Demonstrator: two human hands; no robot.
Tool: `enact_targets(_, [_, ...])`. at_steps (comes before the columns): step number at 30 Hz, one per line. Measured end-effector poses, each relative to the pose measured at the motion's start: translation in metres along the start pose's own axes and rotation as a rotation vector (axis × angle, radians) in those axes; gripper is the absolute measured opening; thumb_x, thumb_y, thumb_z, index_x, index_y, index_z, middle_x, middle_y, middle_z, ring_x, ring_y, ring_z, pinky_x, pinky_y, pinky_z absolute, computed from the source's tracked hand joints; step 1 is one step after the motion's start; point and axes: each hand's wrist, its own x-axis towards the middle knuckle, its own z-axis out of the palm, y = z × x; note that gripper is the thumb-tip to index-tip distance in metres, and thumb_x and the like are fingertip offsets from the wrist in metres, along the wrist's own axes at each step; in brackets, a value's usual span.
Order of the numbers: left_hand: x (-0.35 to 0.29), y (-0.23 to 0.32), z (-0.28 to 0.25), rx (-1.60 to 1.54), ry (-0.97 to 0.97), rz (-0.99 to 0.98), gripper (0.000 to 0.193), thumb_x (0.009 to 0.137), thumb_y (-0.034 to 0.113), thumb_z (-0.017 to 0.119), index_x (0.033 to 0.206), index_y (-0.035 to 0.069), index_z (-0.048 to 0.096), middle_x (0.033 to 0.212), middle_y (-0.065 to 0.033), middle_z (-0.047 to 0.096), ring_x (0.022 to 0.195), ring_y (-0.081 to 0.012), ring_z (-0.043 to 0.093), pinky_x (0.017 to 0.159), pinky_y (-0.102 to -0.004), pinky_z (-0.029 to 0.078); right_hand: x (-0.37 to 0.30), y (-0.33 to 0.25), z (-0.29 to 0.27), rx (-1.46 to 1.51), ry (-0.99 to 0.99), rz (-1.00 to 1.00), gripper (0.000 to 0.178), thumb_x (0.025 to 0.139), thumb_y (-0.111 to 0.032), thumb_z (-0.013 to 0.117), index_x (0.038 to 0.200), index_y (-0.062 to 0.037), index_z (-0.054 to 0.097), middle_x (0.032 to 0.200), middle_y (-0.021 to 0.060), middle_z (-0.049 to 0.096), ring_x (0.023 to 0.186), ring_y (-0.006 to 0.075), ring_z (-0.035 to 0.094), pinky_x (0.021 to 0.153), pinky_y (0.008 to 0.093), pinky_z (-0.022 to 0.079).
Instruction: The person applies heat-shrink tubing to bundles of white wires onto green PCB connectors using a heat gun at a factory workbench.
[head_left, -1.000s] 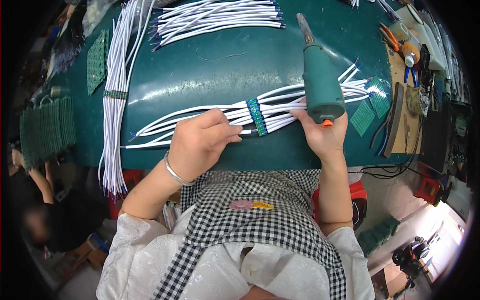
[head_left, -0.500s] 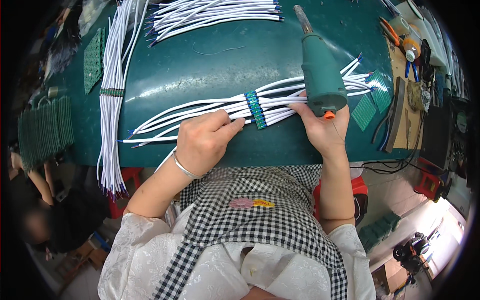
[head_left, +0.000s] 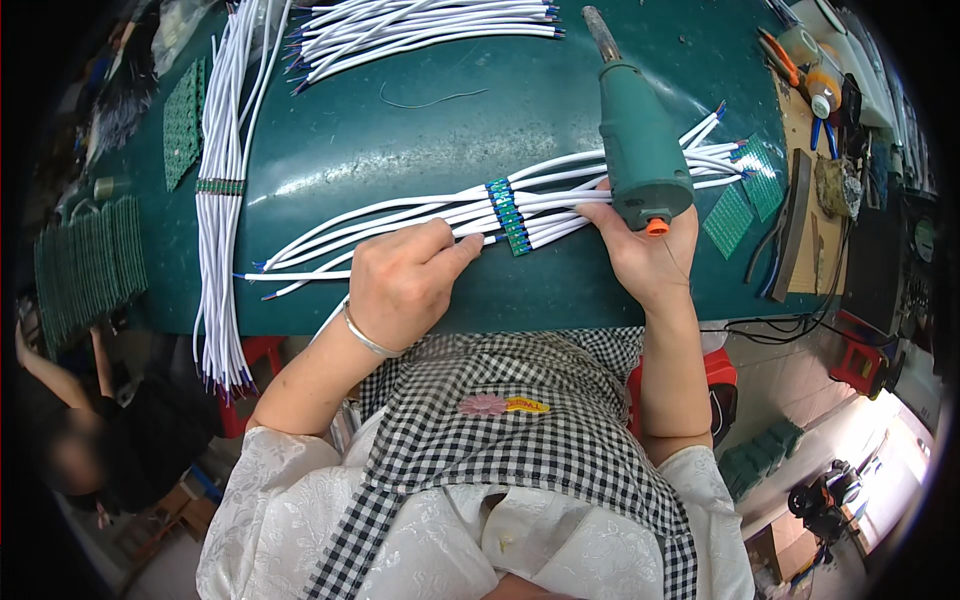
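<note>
My left hand is closed, with thumb and forefinger pinching a white cable just short of its blue wire end. That end lies at the near part of a narrow green circuit board strip, which has white cables running off both sides. On the right, my right hand is wrapped beneath a green soldering gun with a metal tip and an orange rear piece. The gun's body hides the grip and most of my fingers. My right thumb lies by the cables, and the gun's tip points away from me, above the table.
A long bundle of white cables joined by a board strip lies at left. More cut cables lie at the far side. Green boards, pliers and a bottle are at right. Another person's arm shows at lower left.
The whole view has shifted slightly. My hands, the soldering gun and the board strip keep nearly the same places. The other person's arms at lower left have moved.
</note>
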Motion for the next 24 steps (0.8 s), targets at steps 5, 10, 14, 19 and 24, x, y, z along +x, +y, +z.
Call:
enact_targets(5, [-0.001, -0.002, 0.003, -0.016, 0.005, -0.007, 0.017, 0.073, 0.005, 0.073, 0.090, 0.007, 0.075, 0.066, -0.0029, 0.052, 0.053, -0.0168, 0.055, 0.045, -0.0313, 0.044, 0.001, -0.001, 0.000, -0.038, -0.010, -0.004, 0.030, 0.075, 0.005, 0.083, 0.101, -0.0008, 0.068, 0.093, 0.0045, 0.072, 0.083, 0.0129, 0.067, 0.077, 0.0284, 0.054])
enact_targets(10, [-0.002, -0.003, 0.008, -0.040, 0.042, -0.020, 0.017, 0.073, 0.005, 0.073, 0.089, 0.007, 0.073, 0.067, -0.0029, 0.052, 0.053, -0.0177, 0.055, 0.045, -0.0315, 0.043, 0.000, 0.001, 0.001, -0.011, -0.004, 0.018, 0.029, 0.075, 0.004, 0.083, 0.099, -0.0007, 0.068, 0.093, 0.0045, 0.072, 0.083, 0.0128, 0.067, 0.077, 0.0282, 0.054])
enact_targets(14, [-0.005, 0.002, 0.011, 0.023, 0.032, -0.015, 0.017, 0.072, 0.006, 0.073, 0.089, 0.007, 0.073, 0.068, -0.0033, 0.053, 0.054, -0.0178, 0.056, 0.045, -0.0320, 0.043, 0.001, 0.001, -0.001, -0.086, -0.047, 0.001, 0.049, 0.073, 0.004, 0.084, 0.116, -0.0012, 0.060, 0.101, 0.0085, 0.072, 0.092, 0.0174, 0.069, 0.082, 0.0304, 0.055])
enact_targets(19, [-0.003, 0.007, 0.013, 0.059, 0.048, -0.044, 0.018, 0.073, 0.005, 0.072, 0.090, 0.007, 0.072, 0.069, -0.0037, 0.053, 0.055, -0.0183, 0.057, 0.047, -0.0330, 0.045, 0.000, 0.003, -0.002, -0.051, -0.063, 0.017, 0.069, 0.071, 0.004, 0.084, 0.132, -0.0010, 0.052, 0.110, 0.0116, 0.071, 0.099, 0.0206, 0.071, 0.087, 0.0321, 0.055])
enact_targets(24, [-0.004, 0.008, 0.019, -0.015, 0.103, -0.081, 0.016, 0.075, 0.004, 0.071, 0.091, 0.006, 0.071, 0.071, -0.0044, 0.054, 0.056, -0.0195, 0.059, 0.048, -0.0325, 0.046, -0.001, 0.006, -0.002, -0.053, -0.060, -0.013, 0.068, 0.071, 0.004, 0.085, 0.131, 0.0004, 0.052, 0.108, 0.0104, 0.071, 0.098, 0.0188, 0.070, 0.087, 0.0307, 0.055])
